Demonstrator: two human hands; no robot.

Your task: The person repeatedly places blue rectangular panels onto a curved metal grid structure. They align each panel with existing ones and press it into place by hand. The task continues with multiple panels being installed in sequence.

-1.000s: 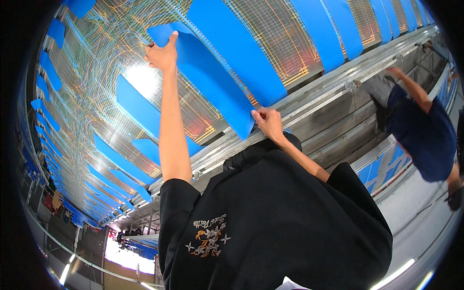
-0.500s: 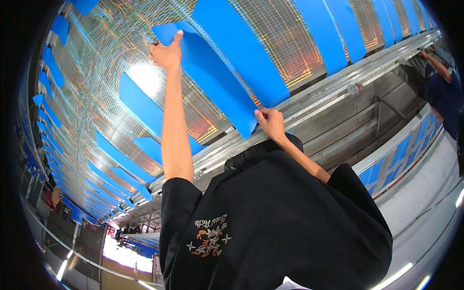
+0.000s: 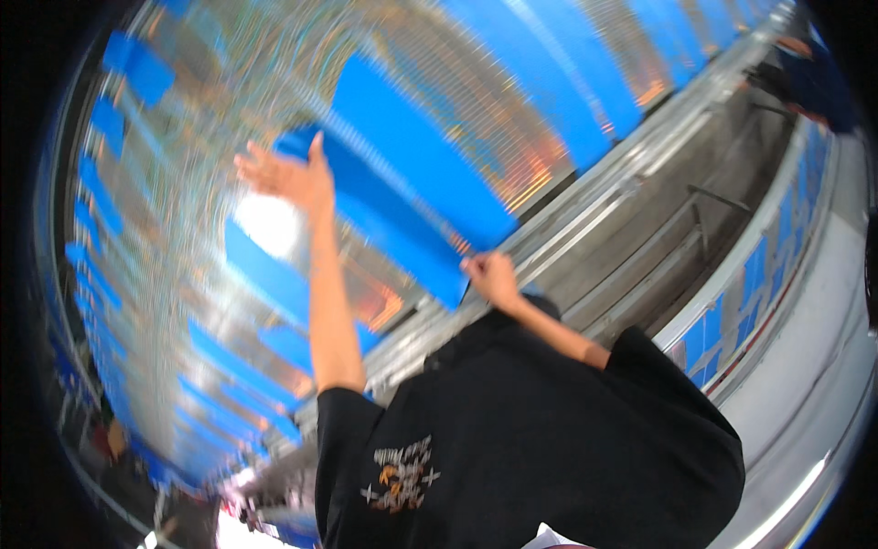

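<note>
A: Diff?
B: L hand (image 3: 285,178), 10 o'clock: fingers splayed now, pinched strip (image 3: 391,229) before; contact unclear. R hand (image 3: 494,277), nr centre, still pinches strip's near corner.
A: Strip loc?
B: 11 o'clock, over counter (image 3: 219,137).
A: Around?
B: Next strip (image 3: 425,146) 12 o'clock; rail (image 3: 604,192) 2 o'clock, co-worker (image 3: 819,82) beyond. L forearm (image 3: 331,311) blocks pt of counter.

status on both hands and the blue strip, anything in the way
Left hand spread open by far end of blue strip, contact blurred; right hand pinching its near edge. Strip's near end over metal rail. No blockage seen, second strip alongside.
</note>
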